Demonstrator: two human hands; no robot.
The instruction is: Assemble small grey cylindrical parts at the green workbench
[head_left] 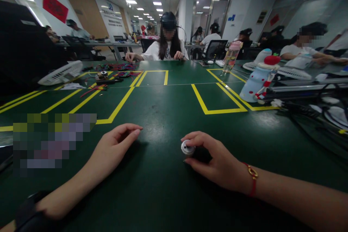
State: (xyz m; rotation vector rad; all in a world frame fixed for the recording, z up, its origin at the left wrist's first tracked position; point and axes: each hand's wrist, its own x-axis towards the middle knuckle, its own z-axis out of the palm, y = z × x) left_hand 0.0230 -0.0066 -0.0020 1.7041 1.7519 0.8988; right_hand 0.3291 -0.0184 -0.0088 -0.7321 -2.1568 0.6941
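On the green table, my right hand (214,159) has its thumb and fingers closed round a small silver-white cylinder (185,148). The cylinder stands upright and has a dark spot on its pale round top; its exact kind cannot be made out. To its left, my left hand (115,145) rests just over the tabletop. The left thumb and forefinger come together at the tips, and nothing shows between them. A clear gap of tabletop lies between the left fingertips and the cylinder.
Yellow tape (206,111) marks the green table (160,174). Wires and small parts (116,72) lie at the far left, beside a white fan (61,72). A blue bottle (252,83), a pink-lidded bottle (232,56) and black cables (307,123) are at right. A person (168,40) sits opposite.
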